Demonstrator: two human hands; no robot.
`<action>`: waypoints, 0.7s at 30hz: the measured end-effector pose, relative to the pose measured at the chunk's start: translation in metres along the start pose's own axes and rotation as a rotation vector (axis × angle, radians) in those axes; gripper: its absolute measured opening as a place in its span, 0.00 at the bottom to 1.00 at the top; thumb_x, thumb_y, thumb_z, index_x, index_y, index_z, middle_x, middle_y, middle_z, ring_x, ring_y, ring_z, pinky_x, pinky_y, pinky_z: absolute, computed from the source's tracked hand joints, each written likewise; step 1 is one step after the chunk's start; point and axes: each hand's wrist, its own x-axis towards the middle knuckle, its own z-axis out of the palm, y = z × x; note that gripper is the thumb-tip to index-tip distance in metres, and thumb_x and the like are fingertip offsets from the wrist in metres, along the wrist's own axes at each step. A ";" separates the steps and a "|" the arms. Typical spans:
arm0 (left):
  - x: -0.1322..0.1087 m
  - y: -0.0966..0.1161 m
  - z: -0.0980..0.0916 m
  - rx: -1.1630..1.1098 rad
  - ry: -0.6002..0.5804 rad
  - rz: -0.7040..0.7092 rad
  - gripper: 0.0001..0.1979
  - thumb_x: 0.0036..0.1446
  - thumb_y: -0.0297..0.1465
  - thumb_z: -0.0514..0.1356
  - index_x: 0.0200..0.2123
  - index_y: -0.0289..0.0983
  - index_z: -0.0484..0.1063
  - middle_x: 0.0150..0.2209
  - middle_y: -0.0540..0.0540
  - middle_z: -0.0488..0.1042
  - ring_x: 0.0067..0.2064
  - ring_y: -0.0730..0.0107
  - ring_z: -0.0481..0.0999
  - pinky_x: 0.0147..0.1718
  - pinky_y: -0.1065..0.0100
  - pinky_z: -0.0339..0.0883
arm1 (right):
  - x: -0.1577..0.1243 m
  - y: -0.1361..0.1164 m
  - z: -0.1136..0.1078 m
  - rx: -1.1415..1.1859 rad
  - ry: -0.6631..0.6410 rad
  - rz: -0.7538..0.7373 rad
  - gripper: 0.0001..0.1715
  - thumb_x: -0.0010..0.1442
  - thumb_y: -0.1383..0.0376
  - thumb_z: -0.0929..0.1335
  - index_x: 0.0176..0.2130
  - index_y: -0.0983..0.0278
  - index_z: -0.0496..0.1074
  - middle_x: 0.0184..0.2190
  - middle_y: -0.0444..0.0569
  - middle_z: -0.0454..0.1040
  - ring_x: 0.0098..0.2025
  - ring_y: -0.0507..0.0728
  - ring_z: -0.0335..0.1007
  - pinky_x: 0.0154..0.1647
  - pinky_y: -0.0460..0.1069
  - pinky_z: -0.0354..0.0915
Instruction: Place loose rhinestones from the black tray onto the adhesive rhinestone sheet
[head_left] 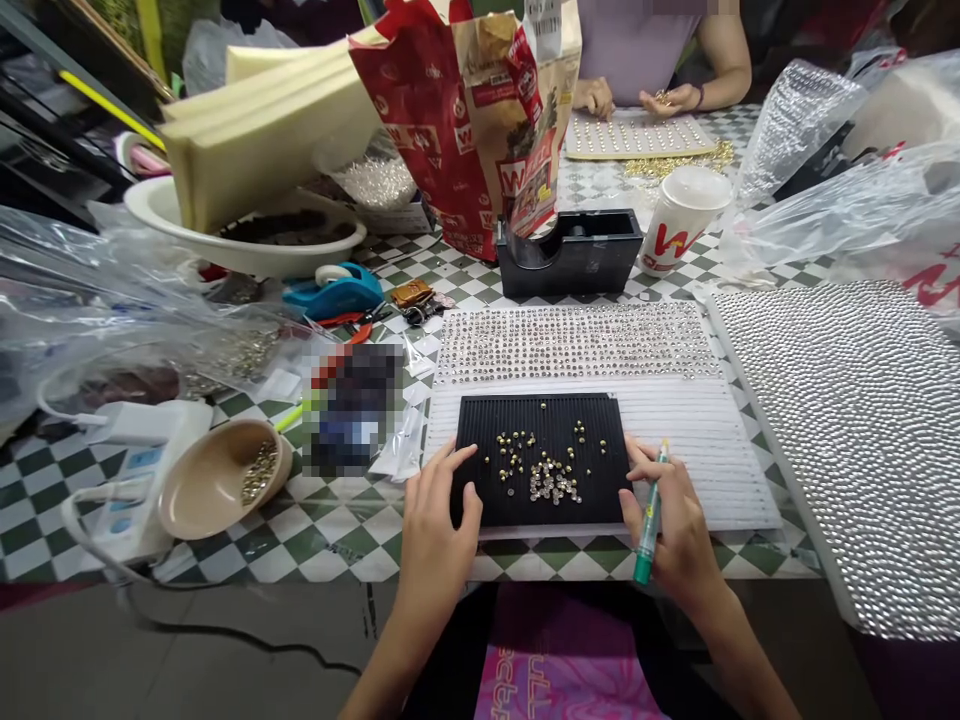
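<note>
A black ribbed tray [491, 505] lies over a white ribbed board [675, 440], with loose gold and silver rhinestones [553, 482] scattered across it. My left hand [439, 515] grips the tray's left edge, thumb and fingers apart along its side. Held in my right hand [679, 525] is a pen with a green end [651, 528], its yellowish tip pointing away from me. The fingers of that hand also touch or nearly touch the tray's right edge. Rows of rhinestones [577, 340] cover the far part of the white board.
To the right lies a rhinestone-covered panel [862, 430]. A beige bowl [217, 485] of beads and a power strip [150, 490] stand left. Behind are a black tape dispenser [570, 265], a paper cup [686, 215] and a paper bag [465, 130]. Another person works opposite.
</note>
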 end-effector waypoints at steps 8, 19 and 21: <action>0.007 -0.012 -0.008 -0.367 -0.066 -0.246 0.21 0.58 0.39 0.58 0.54 0.43 0.68 0.55 0.42 0.73 0.54 0.62 0.73 0.57 0.54 0.69 | -0.004 0.002 0.000 0.078 -0.004 0.083 0.05 0.65 0.68 0.64 0.43 0.60 0.63 0.58 0.58 0.71 0.62 0.63 0.64 0.56 0.61 0.66; 0.011 -0.021 -0.008 -0.546 -0.077 -0.327 0.25 0.54 0.42 0.62 0.55 0.43 0.69 0.59 0.43 0.71 0.54 0.63 0.74 0.56 0.58 0.70 | -0.009 0.002 -0.003 0.186 -0.002 0.165 0.05 0.65 0.68 0.63 0.42 0.58 0.63 0.59 0.54 0.71 0.64 0.62 0.64 0.59 0.60 0.62; 0.011 -0.020 -0.008 -0.527 -0.086 -0.336 0.25 0.54 0.42 0.62 0.55 0.43 0.69 0.58 0.43 0.72 0.52 0.64 0.75 0.54 0.59 0.71 | -0.010 0.002 -0.003 0.193 -0.006 0.175 0.06 0.65 0.68 0.63 0.43 0.59 0.64 0.59 0.54 0.71 0.63 0.62 0.64 0.60 0.60 0.62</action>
